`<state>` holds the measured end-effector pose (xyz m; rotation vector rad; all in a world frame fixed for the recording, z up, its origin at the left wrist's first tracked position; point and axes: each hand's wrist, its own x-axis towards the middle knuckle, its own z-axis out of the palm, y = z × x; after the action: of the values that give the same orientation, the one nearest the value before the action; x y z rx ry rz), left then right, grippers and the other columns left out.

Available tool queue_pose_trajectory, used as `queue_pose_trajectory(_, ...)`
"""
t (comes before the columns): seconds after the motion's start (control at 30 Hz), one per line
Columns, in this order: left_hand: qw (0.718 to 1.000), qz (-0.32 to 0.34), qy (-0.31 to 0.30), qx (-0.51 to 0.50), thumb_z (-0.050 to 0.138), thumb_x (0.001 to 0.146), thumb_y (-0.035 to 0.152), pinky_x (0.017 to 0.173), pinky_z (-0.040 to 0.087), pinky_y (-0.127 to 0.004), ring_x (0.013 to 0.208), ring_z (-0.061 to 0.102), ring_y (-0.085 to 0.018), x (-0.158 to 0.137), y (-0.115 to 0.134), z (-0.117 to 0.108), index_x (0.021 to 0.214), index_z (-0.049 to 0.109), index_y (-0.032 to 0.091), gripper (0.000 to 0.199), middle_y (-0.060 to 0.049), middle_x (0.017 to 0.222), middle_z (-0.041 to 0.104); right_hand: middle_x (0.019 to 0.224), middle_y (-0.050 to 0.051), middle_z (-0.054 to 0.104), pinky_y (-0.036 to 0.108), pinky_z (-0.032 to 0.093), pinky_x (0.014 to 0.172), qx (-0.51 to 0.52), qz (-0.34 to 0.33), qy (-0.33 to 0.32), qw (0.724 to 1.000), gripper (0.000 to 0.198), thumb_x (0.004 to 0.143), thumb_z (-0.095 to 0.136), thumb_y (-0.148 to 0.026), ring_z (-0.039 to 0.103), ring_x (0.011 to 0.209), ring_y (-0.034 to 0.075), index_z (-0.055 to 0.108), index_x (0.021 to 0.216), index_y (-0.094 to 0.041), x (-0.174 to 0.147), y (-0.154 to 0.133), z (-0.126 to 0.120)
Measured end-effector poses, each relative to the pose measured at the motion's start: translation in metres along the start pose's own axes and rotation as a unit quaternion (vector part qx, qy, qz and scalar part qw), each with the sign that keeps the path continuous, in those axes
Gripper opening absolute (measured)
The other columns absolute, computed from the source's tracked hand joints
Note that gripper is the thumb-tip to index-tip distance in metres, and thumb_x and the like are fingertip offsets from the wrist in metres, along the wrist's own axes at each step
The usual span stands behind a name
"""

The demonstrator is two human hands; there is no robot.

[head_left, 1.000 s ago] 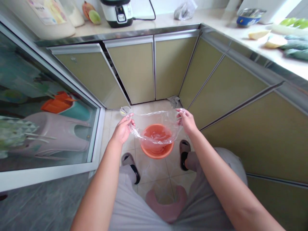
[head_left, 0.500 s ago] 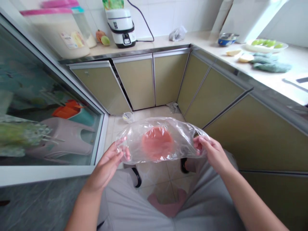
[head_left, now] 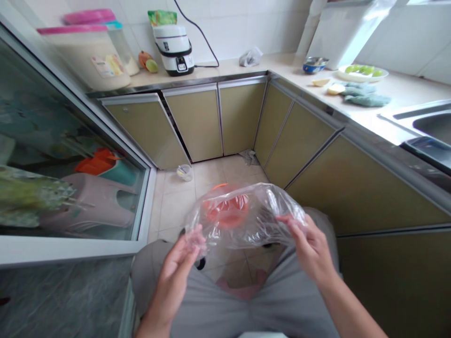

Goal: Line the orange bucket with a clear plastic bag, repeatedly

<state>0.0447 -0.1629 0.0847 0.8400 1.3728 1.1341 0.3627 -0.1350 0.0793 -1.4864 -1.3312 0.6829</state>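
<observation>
A clear plastic bag (head_left: 253, 230) is stretched between my two hands above my lap. My left hand (head_left: 178, 263) pinches its left edge, with film over the fingertips. On the other side, my right hand (head_left: 310, 241) grips the bag's right edge between thumb and fingers. Through the film shows an orange-red round bowl or basin (head_left: 227, 211), low in front of my knees; part of its rim stands out past the bag's far edge. Whether the bag touches it I cannot tell.
Cabinets (head_left: 192, 124) line the far and right sides under a counter (head_left: 289, 72). A small clear cup (head_left: 185, 172) and a grey rag (head_left: 249, 157) lie on the floor. At left stands a glass door (head_left: 105, 206). The counter holds a rice cooker (head_left: 174, 51) and a plate of green fruit (head_left: 362, 72).
Both hands have come lower and closer together, and the bag now sags and bunches more. The orange-red rim has come out beyond the bag's far edge. The view has turned right.
</observation>
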Motion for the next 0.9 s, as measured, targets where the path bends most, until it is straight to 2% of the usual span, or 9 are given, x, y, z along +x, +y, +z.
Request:
queue_pose_trajectory(0.13,0.995,-0.048,-0.09,0.009,0.071,0.091,0.058,0.116,0.048,-0.04,0.135,0.059,-0.031,-0.024,-0.021,0.049,0.136,0.073,0.027,0.055,-0.01,0.14,0.068,0.109,0.01,0.075,0.035,0.051,0.093,0.051,0.019,-0.15,0.987,0.04,0.101,0.057,-0.052,0.068,0.103,0.027,0.084,0.104,-0.023,-0.023,-0.01,0.03)
queue_pose_trajectory(0.23,0.989,-0.059,-0.134,0.013,0.069,0.092,0.06,0.117,0.046,-0.043,0.139,0.056,-0.033,-0.04,-0.035,0.065,0.133,0.076,0.026,0.053,-0.01,0.144,0.066,0.096,0.008,0.076,0.033,0.053,0.085,0.088,0.075,-0.217,0.969,0.044,0.1,0.057,-0.056,0.067,0.09,0.024,0.082,0.105,-0.02,-0.039,-0.009,0.04)
queue_pose_trajectory(0.4,0.978,-0.107,-0.177,0.018,0.071,0.088,0.063,0.111,0.051,-0.045,0.128,0.063,-0.034,-0.069,-0.049,0.042,0.127,0.079,0.027,0.054,-0.013,0.137,0.07,0.078,0.005,0.067,0.027,0.05,0.064,0.123,0.172,-0.297,0.931,0.054,0.094,0.061,-0.066,0.057,0.07,0.017,0.079,0.103,-0.016,-0.065,-0.013,0.024)
queue_pose_trajectory(0.53,0.967,-0.154,-0.202,0.013,0.072,0.089,0.062,0.088,0.057,-0.036,0.098,0.07,-0.025,-0.075,-0.033,0.01,0.139,0.072,0.025,0.062,-0.011,0.111,0.075,0.08,0.004,0.067,0.021,0.038,0.044,0.158,0.265,-0.32,0.896,0.061,0.092,0.062,-0.069,0.043,0.049,0.008,0.071,0.124,-0.018,-0.07,-0.017,0.001)
queue_pose_trajectory(0.57,0.967,-0.153,-0.202,0.019,0.071,0.089,0.062,0.08,0.056,-0.033,0.088,0.068,-0.021,-0.068,-0.028,0.003,0.142,0.069,0.025,0.064,-0.01,0.105,0.074,0.082,0.004,0.069,0.021,0.036,0.041,0.159,0.275,-0.321,0.892,0.063,0.092,0.061,-0.069,0.041,0.046,0.007,0.067,0.131,-0.019,-0.066,-0.015,-0.002)
queue_pose_trajectory(0.63,0.971,-0.133,-0.191,0.049,0.071,0.09,0.061,0.069,0.051,-0.028,0.075,0.061,-0.016,-0.043,-0.021,-0.01,0.146,0.065,0.024,0.067,-0.007,0.094,0.071,0.087,0.005,0.072,0.023,0.043,0.046,0.148,0.255,-0.312,0.903,0.065,0.094,0.061,-0.065,0.05,0.05,0.01,0.059,0.142,-0.02,-0.051,-0.001,-0.005)
queue_pose_trajectory(0.73,0.981,-0.092,-0.13,0.115,0.073,0.085,0.062,0.064,0.045,-0.026,0.067,0.055,-0.014,0.014,-0.025,-0.031,0.146,0.065,0.02,0.074,-0.002,0.077,0.066,0.089,0.006,0.075,0.031,0.057,0.073,0.079,0.187,-0.257,0.945,0.066,0.091,0.065,-0.051,0.069,0.079,0.02,0.054,0.147,-0.018,-0.015,0.038,-0.001)
queue_pose_trajectory(0.83,0.981,-0.054,-0.056,0.18,0.077,0.074,0.063,0.068,0.047,-0.029,0.073,0.059,-0.019,0.071,-0.042,-0.054,0.127,0.075,0.014,0.073,-0.006,0.08,0.071,0.094,0.007,0.077,0.034,0.057,0.085,-0.004,0.187,-0.203,0.961,0.07,0.086,0.064,-0.039,0.073,0.092,0.023,0.05,0.151,-0.017,0.019,0.08,0.003)
queue_pose_trajectory(0.9,0.973,-0.042,-0.056,0.219,0.077,0.07,0.061,0.074,0.049,-0.031,0.084,0.064,-0.024,0.098,-0.053,-0.067,0.113,0.08,0.014,0.064,-0.009,0.088,0.076,0.097,0.007,0.077,0.032,0.056,0.081,-0.033,0.188,-0.21,0.959,0.067,0.087,0.061,-0.037,0.074,0.09,0.022,0.051,0.15,-0.017,0.034,0.097,0.005)
